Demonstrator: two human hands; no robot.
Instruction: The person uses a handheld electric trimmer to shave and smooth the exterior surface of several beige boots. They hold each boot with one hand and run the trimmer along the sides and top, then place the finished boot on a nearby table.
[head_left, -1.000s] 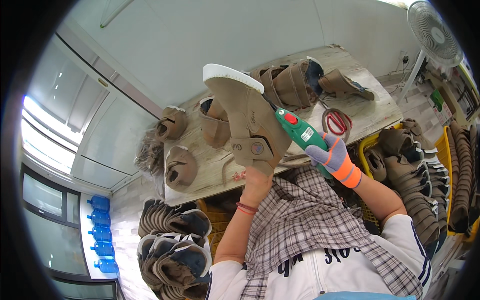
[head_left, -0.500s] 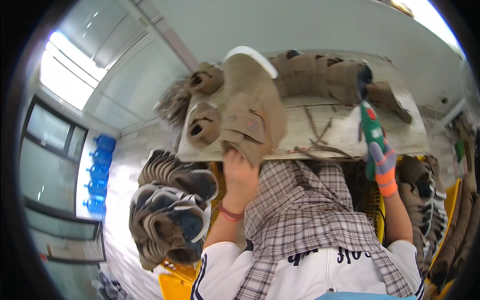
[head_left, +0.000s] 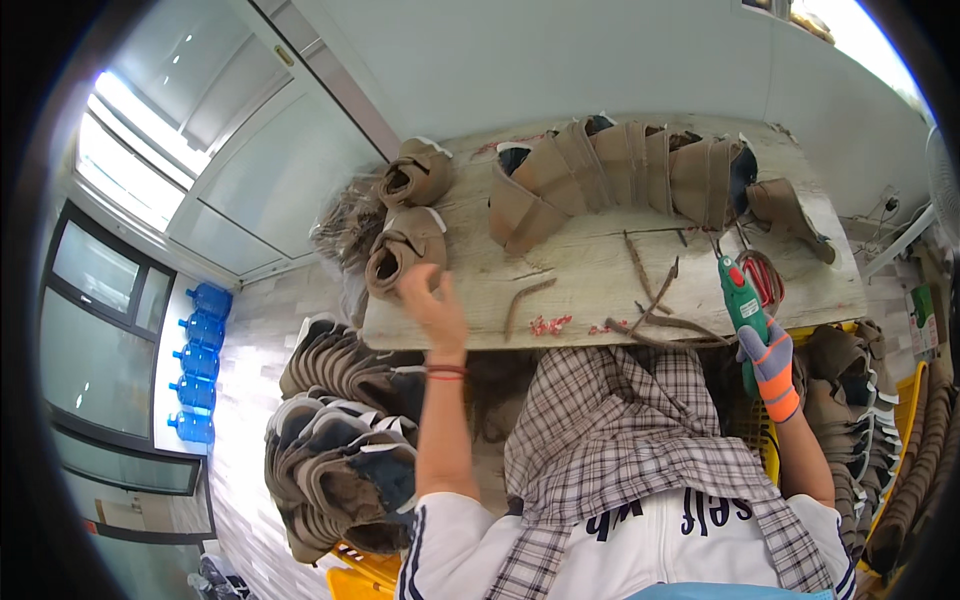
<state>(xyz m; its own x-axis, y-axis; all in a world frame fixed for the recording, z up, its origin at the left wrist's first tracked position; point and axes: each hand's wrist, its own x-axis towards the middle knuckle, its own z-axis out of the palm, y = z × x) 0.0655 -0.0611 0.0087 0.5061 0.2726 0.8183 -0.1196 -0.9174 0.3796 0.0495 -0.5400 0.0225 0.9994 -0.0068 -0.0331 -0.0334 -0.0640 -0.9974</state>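
My left hand (head_left: 436, 312) is held over the table's near left edge with nothing visible in it. Its fingers are loosely curved and apart, close to the opening of a brown shoe (head_left: 428, 240); contact cannot be made out. A second brown shoe (head_left: 425, 172) sits just behind that one. In a grey and orange glove, my right hand (head_left: 772, 362) wraps round a green hand-held power tool (head_left: 742, 300) with a red button. The tool's thin metal tip points away from me, toward a curved row of brown shoe uppers (head_left: 625, 170) with dark linings.
Loose brown strips (head_left: 655, 300) and red scraps (head_left: 550, 325) lie on the worn white table (head_left: 470, 300). A coiled red cord (head_left: 765, 280) is by the tool. Stacked uppers fill both sides, left (head_left: 335, 470) and right (head_left: 845, 400), near yellow crates (head_left: 910, 400). Blue water bottles (head_left: 195, 360) line the left wall.
My left hand has let go of the brown shoe it held up and moved left to the near shoe. Where the released shoe went is unclear. My right hand keeps the tool, slightly nearer me.
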